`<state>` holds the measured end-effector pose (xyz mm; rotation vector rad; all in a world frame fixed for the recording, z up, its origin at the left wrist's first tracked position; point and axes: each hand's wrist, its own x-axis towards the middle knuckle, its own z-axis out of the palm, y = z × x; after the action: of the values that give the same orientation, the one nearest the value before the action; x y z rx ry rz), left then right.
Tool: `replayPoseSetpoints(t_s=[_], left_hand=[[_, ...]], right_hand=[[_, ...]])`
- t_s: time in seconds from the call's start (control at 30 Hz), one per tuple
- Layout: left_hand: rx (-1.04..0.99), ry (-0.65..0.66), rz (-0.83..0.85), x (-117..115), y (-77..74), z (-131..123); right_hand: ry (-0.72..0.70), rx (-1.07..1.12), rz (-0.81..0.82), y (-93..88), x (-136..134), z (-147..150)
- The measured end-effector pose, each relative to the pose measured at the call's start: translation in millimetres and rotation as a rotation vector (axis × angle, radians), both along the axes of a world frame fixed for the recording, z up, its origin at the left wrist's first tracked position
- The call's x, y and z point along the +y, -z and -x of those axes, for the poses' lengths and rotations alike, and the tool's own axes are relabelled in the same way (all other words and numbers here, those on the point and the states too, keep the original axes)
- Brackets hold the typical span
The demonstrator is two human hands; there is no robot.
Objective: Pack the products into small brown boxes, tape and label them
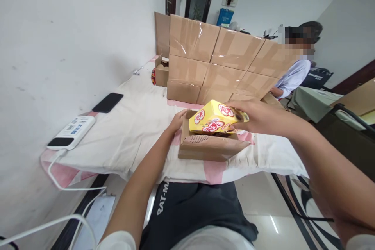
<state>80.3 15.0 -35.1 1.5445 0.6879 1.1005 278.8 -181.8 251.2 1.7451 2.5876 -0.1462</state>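
Note:
My right hand [258, 117] grips a yellow snack box [215, 119] with red and white round labels, holding it tilted just above a small open cardboard box [205, 146]. That cardboard box sits on the white-covered table [137, 125] near its front edge. My left hand [175, 123] rests on the cardboard box's left flap, fingers curled against it. What lies inside the box is mostly hidden by the yellow box.
A wall of stacked taped cartons [222, 62] stands behind. A black phone [108, 102] and a white device [73, 131] with a second phone lie at the left, cables trailing off the edge. Another person [293, 74] sits behind the cartons at the right.

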Motion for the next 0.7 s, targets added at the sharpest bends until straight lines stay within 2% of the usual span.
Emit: replayPoseSetpoints(t_s=[0.13, 0.3, 0.5, 0.7], left_hand=[[0.02, 0.011, -0.052, 1.6, 1.0, 3.4], [0.054, 0.008, -0.09, 2.5, 0.9, 6.1], [0.075, 0.039, -0.118, 0.6, -1.6, 5.3], [0.092, 0.067, -0.125, -3.1, -7.7, 6.0]], right_hand=[[0.016, -0.223, 0.14, 8.2, 8.4, 23.2], [0.015, -0.411, 0.122, 28.7, 21.5, 41.5], [-0.006, -0.427, 0.097, 42.1, 17.1, 49.8], [-0.008, -0.377, 0.322, 68.6, 23.0, 42.8]])
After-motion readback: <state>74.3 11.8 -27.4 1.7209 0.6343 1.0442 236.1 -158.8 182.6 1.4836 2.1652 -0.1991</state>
